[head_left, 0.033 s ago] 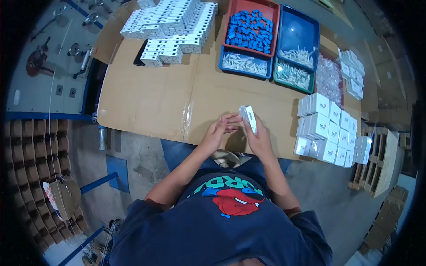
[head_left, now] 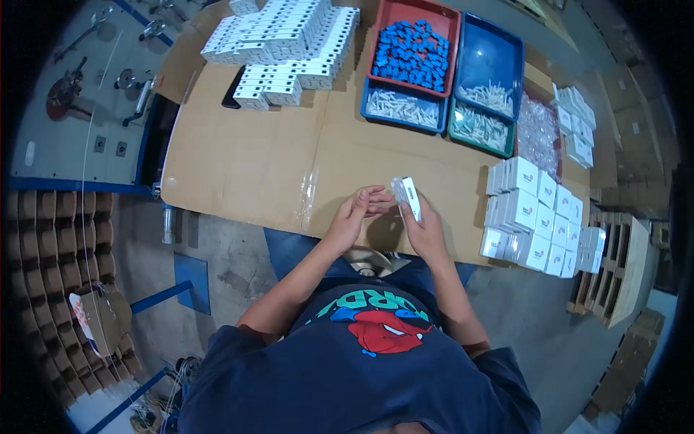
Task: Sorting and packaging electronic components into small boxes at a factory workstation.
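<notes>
Near the table's front edge, my right hand [head_left: 426,231] grips a slim white box [head_left: 411,197] with a dark mark on its face. Something clear and shiny, like plastic, shows along the box's left side; I cannot make out its exact shape. My left hand [head_left: 354,215] is just left of the box, fingers stretched and slightly apart, holding nothing. Its fingertips come close to the box; whether they touch is unclear. Both hands are over the cardboard-covered table [head_left: 246,155].
White boxes [head_left: 538,217] stand stacked at the right. Farther back are a red tray [head_left: 455,43] of blue parts, blue trays [head_left: 473,61] and a green tray [head_left: 514,141] with small white pieces, and clear plastic pieces [head_left: 536,134]. White blocks [head_left: 275,50] are piled far left, beside a dark flat object [head_left: 231,94].
The view has shifted very slightly, and the box looks marginally lower and more to the right. My hands keep nearly the same pose.
</notes>
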The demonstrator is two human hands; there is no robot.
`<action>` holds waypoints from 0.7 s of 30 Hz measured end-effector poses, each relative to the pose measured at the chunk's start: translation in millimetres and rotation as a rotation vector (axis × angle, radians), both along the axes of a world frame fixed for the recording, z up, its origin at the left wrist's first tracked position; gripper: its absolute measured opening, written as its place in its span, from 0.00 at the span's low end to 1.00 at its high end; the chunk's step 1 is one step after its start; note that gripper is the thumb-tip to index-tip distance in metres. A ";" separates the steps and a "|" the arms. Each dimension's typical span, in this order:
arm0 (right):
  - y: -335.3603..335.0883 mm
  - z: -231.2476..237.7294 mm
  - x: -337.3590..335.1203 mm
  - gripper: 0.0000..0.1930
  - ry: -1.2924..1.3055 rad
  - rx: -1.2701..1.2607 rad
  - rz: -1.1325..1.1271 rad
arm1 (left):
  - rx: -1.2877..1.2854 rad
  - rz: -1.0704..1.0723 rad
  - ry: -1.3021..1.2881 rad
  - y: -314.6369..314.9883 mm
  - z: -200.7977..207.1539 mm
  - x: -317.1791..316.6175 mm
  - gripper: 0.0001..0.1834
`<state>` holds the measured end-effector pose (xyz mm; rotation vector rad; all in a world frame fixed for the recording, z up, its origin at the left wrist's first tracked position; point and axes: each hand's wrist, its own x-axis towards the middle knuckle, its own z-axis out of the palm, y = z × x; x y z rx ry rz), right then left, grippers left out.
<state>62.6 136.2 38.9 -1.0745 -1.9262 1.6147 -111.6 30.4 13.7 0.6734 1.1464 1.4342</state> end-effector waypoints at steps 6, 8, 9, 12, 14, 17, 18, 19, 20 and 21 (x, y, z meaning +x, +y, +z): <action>8.8 -23.2 8.1 0.16 -0.347 0.244 -0.010 | -0.254 0.372 0.668 -19.5 -47.8 -65.5 0.20; 12.6 -36.2 5.8 0.13 -0.239 0.153 -0.044 | -0.258 0.450 0.918 -30.1 -54.0 -92.6 0.20; 11.2 -44.7 0.7 0.13 -0.229 0.163 -0.020 | -0.283 0.493 1.151 -36.9 -58.8 -103.6 0.20; 12.4 -56.8 -25.5 0.10 -0.034 -0.067 -0.074 | -0.374 0.556 1.292 -55.9 -72.6 -120.9 0.21; 11.2 -58.6 -49.7 0.11 0.088 -0.128 -0.060 | -0.364 0.564 1.372 -66.1 -80.1 -123.7 0.22; 13.2 -55.9 -91.0 0.13 0.137 -0.196 0.014 | -0.373 0.551 1.480 -70.9 -85.6 -120.9 0.24; 15.5 -56.3 -104.9 0.12 0.155 -0.205 0.030 | -0.393 0.536 1.508 -68.3 -84.8 -120.4 0.25; 20.9 -57.8 -119.5 0.14 0.115 -0.196 0.069 | -0.377 0.541 1.506 -66.6 -83.9 -122.8 0.25; 22.3 -63.8 -135.9 0.14 0.110 -0.193 0.085 | -0.387 0.556 1.500 -69.2 -82.7 -122.2 0.25; 23.5 -66.9 -154.8 0.14 0.166 -0.165 0.101 | -0.376 0.552 1.483 -68.7 -80.2 -122.1 0.25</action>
